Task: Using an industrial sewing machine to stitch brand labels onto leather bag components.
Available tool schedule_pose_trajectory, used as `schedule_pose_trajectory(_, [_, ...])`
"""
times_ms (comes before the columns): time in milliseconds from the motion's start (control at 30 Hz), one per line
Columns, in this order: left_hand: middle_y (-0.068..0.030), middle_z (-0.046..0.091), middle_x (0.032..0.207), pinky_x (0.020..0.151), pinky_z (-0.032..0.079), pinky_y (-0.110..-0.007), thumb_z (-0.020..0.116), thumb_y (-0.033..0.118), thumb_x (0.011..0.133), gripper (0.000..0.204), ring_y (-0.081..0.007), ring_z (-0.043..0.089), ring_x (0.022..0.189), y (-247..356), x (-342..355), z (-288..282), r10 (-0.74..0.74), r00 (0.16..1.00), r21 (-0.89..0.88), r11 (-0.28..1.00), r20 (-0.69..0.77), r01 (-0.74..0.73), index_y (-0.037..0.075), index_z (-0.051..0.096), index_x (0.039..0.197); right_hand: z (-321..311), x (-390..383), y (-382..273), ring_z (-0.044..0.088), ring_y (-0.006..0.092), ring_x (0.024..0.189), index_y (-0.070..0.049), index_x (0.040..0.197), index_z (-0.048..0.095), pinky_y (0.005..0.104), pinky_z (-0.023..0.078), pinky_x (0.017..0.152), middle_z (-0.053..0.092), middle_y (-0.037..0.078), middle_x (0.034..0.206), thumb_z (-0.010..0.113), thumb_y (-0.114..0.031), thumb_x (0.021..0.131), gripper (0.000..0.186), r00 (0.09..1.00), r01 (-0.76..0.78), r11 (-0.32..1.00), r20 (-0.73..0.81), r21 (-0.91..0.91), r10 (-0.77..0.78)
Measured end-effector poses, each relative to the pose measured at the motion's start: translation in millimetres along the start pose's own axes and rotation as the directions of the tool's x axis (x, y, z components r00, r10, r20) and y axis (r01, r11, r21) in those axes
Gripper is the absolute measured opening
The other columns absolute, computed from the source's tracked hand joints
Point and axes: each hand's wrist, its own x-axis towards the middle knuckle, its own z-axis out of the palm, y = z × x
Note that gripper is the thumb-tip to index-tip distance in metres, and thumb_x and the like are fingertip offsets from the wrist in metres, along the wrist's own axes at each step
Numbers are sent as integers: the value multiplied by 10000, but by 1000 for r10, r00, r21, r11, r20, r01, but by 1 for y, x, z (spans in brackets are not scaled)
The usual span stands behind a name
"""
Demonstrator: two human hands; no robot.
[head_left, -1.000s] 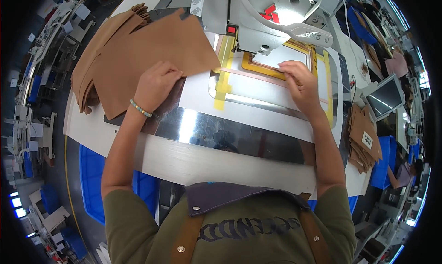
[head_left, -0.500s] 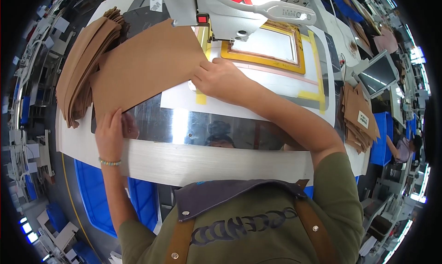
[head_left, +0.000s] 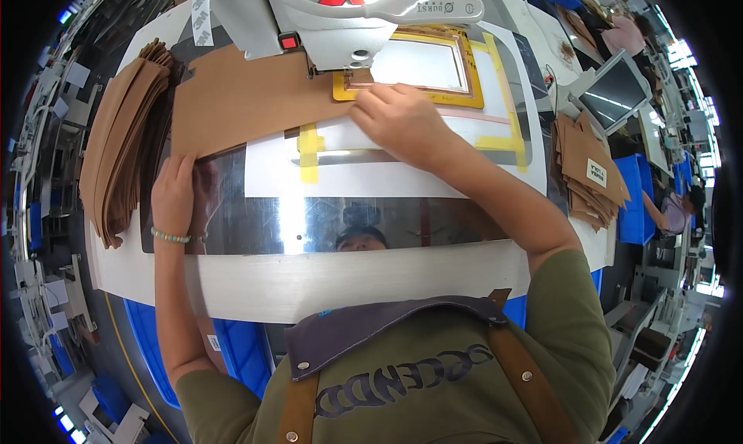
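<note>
A large brown sheet of material [head_left: 248,103] lies slanted on the machine bed, its right end at a yellow-edged clamp frame [head_left: 474,80]. My left hand [head_left: 173,198] has its fingers closed on the near left corner of the sheet. With bent fingers, my right hand [head_left: 404,125] grips the sheet's right end, next to the frame's near left corner; the fingertips are partly hidden. Just beyond the sheet hangs a white sewing machine head [head_left: 340,40], which covers part of its far edge. Under the sheet's right part is a white template board [head_left: 267,177] with yellow tape strips [head_left: 309,157].
A thick stack of brown sheets [head_left: 116,146] stands at the left. Shiny metal plate [head_left: 232,219] forms the near work surface. To the right are more brown pieces [head_left: 580,161] and a dark screen [head_left: 615,94]. Blue bins [head_left: 240,347] sit below the table edge.
Both hands have moved the brown sheet away from me and turned it flatter. Its right end has come up against the yellow frame. The view has shifted slightly.
</note>
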Motion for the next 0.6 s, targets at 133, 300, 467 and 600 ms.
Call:
schedule_pose_trajectory(133, [-132, 686, 1121, 866, 576, -415, 648, 8, 858, 313, -313, 676, 1007, 32, 69, 28, 167, 984, -131, 976, -67, -175, 6, 694, 1168, -28, -52, 30, 654, 206, 898, -87, 884, 658, 328, 536, 729, 620, 40, 919, 693, -91, 807, 85, 992, -39, 997, 117, -66, 47])
schedule_pose_trajectory(300, [-102, 671, 1047, 835, 567, -399, 658, 31, 845, 320, -300, 665, 936, 79, 129, 46, 440, 880, -146, 873, -181, -466, 6, 711, 1159, -64, -105, 62, 643, 216, 898, -93, 796, 632, 341, 543, 727, 603, 42, 878, 701, -79, 777, 72, 967, -117, 974, 202, -192, 156])
schedule_pose_trajectory(467, [-96, 680, 1099, 869, 569, -393, 658, 37, 847, 362, -282, 668, 996, 110, 149, 52, 525, 839, -166, 823, -140, -543, 12, 711, 1204, -66, -150, 89, 652, 215, 917, -89, 830, 643, 335, 546, 712, 617, 38, 911, 685, -74, 789, 61, 943, -209, 929, 190, -304, 274])
schedule_pose_trajectory(600, [-97, 683, 1292, 1015, 521, -409, 642, 64, 906, 402, -291, 636, 1215, 114, 138, 45, 455, 890, -195, 871, -31, -451, 22, 693, 1303, -67, -166, 85, 661, 215, 981, -65, 964, 705, 350, 555, 749, 654, 31, 978, 683, -93, 814, 154, 931, -304, 901, 106, -309, 350])
